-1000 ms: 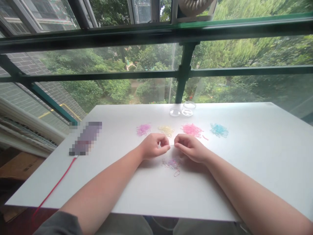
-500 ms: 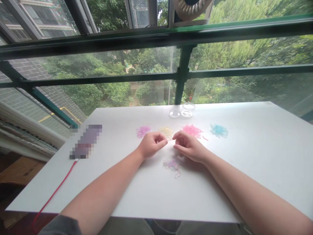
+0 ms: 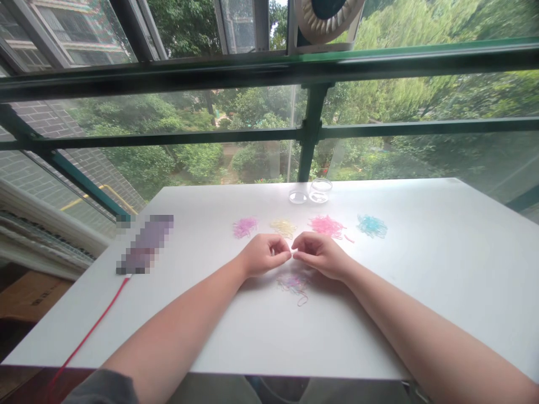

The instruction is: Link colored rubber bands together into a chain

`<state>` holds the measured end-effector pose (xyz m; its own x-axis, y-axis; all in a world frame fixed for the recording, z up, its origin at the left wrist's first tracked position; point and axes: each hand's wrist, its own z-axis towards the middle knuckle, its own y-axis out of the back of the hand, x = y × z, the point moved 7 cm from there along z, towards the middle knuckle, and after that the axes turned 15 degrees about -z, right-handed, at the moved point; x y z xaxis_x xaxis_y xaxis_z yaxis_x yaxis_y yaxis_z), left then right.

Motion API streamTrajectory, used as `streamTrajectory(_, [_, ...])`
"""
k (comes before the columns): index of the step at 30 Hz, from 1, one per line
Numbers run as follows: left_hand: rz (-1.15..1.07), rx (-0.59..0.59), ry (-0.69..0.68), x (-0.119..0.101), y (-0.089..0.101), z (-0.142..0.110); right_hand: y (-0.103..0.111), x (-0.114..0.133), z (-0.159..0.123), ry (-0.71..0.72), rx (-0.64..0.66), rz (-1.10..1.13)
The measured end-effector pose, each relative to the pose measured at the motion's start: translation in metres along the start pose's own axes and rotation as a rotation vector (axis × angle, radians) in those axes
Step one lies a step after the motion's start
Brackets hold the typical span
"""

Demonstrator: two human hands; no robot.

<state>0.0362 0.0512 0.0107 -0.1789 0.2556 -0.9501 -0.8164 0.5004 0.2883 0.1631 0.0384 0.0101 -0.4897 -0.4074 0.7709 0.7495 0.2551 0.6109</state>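
Note:
My left hand (image 3: 264, 256) is closed in a pinch, thumb against index finger. Facing it, my right hand (image 3: 320, 255) also pinches, its fingertips almost meeting those of the left. Whatever they hold between them is too small to make out. Just in front of the fingers lies a mixed pile of thin rubber bands (image 3: 292, 283), with one loop sticking out toward me. Behind the hands are a purple pile (image 3: 245, 226), a yellow pile (image 3: 283, 227), a pink pile (image 3: 325, 226) and a blue pile (image 3: 372, 225) of similar bands.
A clear round container (image 3: 320, 191) and a clear round lid (image 3: 297, 197) stand at the far edge of the white table (image 3: 421, 280). On the left lies a pixelated flat object (image 3: 147, 244) with a red cable (image 3: 95, 325). Green railings and windows rise behind.
My right hand has closed from a looser curl into a pinch and moved slightly left, bringing its fingertips to the left hand's. The view has shifted a little.

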Motion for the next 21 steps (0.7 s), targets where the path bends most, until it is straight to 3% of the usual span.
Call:
streamTrajectory(6, [0.019, 0.037, 0.01, -0.001, -0.003, -0.001, 0.0, 0.001, 0.0, 0.008, 0.009, -0.025])
streamTrajectory(17, [0.005, 0.112, -0.026, -0.002, -0.008, 0.0, -0.002, 0.015, 0.0, 0.152, -0.004, -0.316])
streamTrajectory(21, [-0.024, 0.123, -0.016, -0.002, -0.008, 0.0, 0.005, 0.015, 0.001, 0.139, -0.078, -0.356])
